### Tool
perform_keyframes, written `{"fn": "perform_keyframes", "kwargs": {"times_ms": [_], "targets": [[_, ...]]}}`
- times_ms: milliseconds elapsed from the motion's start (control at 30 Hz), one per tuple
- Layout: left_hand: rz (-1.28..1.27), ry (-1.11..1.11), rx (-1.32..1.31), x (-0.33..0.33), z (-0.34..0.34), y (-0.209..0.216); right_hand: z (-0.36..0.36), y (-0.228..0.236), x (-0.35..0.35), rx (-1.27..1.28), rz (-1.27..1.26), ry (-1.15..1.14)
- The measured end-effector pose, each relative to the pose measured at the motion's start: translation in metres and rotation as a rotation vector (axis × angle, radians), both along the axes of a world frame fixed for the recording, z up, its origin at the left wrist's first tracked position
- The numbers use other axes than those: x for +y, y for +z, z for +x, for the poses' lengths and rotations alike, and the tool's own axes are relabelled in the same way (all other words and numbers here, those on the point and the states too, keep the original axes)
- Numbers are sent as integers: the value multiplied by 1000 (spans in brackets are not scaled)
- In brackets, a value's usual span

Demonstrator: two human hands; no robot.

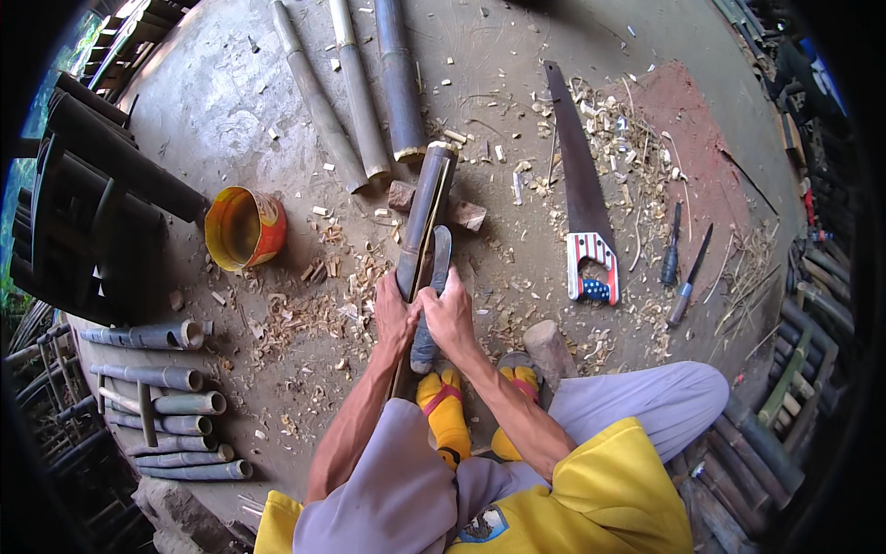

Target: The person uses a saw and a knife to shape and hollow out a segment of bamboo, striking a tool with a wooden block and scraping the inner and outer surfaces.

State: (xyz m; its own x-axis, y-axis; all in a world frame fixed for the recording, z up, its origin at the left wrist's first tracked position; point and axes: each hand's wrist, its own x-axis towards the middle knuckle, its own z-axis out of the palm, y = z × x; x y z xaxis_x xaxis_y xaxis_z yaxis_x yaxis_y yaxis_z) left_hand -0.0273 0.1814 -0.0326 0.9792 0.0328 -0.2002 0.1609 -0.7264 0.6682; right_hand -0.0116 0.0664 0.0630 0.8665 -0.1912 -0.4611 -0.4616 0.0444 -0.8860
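Observation:
A dark bamboo pole (424,203) with a long pale slit along its length slants from between my knees away from me, its far part over a wooden block (469,216). My left hand (394,312) is closed round the bamboo. My right hand (449,312) grips a knife (442,247) with a rounded blade tip and a dark wrapped handle (424,349). The blade points away from me, alongside the right side of the bamboo. Both hands meet at the thumbs. The contact between blade and bamboo is partly hidden by my fingers.
Three bamboo poles (399,83) lie ahead. A red-yellow bucket (245,229) and cut bamboo pieces (175,404) are at left. On the right lie a handsaw (583,185), a screwdriver-like tool (671,245) and a narrow knife (690,277). Shavings (293,319) litter the floor.

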Motion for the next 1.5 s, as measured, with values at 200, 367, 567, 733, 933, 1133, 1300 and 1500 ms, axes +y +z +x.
{"fn": "perform_keyframes", "kwargs": {"times_ms": [200, 367, 567, 733, 933, 1133, 1300, 1500], "targets": [[23, 43, 28, -1, -2, 4, -28, -10, 17, 116, 237, -88], [58, 60, 50, -7, -1, 5, -37, -9, 19, 112, 241, -87], [107, 73, 95, -11, 1, 11, -40, -45, 26, -8, 118, -122], [67, 97, 79, -10, -3, 18, -33, -37, 32, 89, 194, -183], [66, 49, 38, -15, -3, 14, -18, -28, 24, 52, 193, -174], [204, -87, -86, 2, -9, -31, 22, -43, 19, 27, 199, -180], [199, -17, 18, -11, -3, -9, 53, -20, 2, -37, 217, -218], [-55, 79, 35, -9, -5, 8, 66, -25, 5, -2, 297, -263]]}}
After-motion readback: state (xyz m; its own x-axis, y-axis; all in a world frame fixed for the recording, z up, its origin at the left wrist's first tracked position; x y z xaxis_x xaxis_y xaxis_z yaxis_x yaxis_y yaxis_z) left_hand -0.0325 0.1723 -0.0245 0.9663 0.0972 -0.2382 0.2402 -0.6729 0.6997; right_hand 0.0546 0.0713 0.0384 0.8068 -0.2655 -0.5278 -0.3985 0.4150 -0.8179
